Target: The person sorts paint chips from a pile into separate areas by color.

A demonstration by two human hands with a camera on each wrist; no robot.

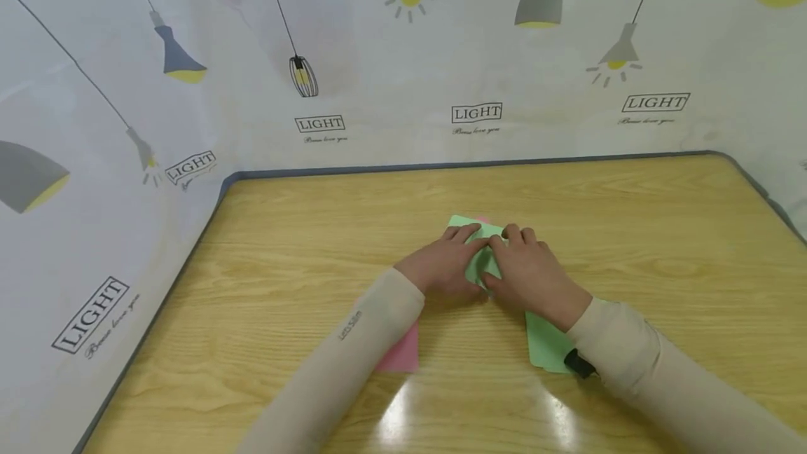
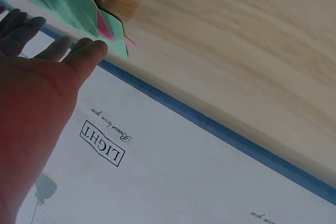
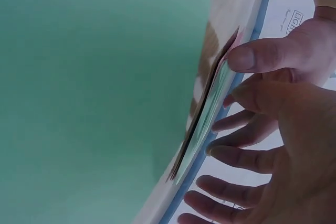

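the left hand [image 1: 449, 265] and the right hand [image 1: 529, 268] meet over a green sheet [image 1: 483, 263] near the middle of the wooden surface [image 1: 302, 244], their fingertips resting on or right at it. the fingers of both are loosely bent and spread rather than clenched; the left wrist view shows the left ones fairly straight beside the paper, and the right wrist view shows the right ones parted, grasping nothing that can be made out. a pink sheet [image 1: 482, 219] peeks out past the far edge of the green one, and from the left wrist the green and pink layers overlap, slightly raised. nearer the person, a second pink sheet [image 1: 403, 354] lies partly hidden by the left sleeve [image 1: 372, 324], and another green sheet [image 1: 547, 345] lies partly under the right wrist, beside a black object [image 1: 578, 363] at the right sleeve [image 1: 630, 349]. behind stands a white backdrop [image 1: 384, 104] printed with lamps.
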